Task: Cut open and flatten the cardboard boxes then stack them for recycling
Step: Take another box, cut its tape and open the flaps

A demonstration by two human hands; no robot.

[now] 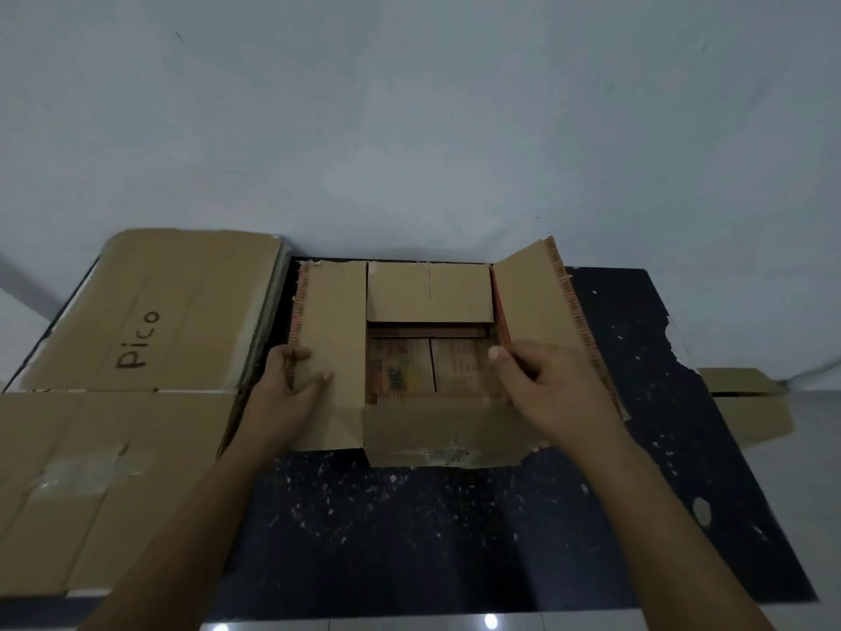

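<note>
An open brown cardboard box (437,425) stands on a dark speckled mat (432,530), all of its top flaps spread outward. My left hand (291,384) grips the outer edge of the left flap (332,321), fingers under and thumb on top. My right hand (541,384) pinches the inner edge of the right flap (537,302), which stands tilted upward. Inside the box the bottom flaps show printed lettering. A stack of flattened cardboard (150,307) marked "Pico" lies to the left.
A second flattened sheet (77,485) with tape on it lies at the near left. Another piece of cardboard (746,403) sits on the pale floor past the mat's torn right edge. A white wall rises behind the box.
</note>
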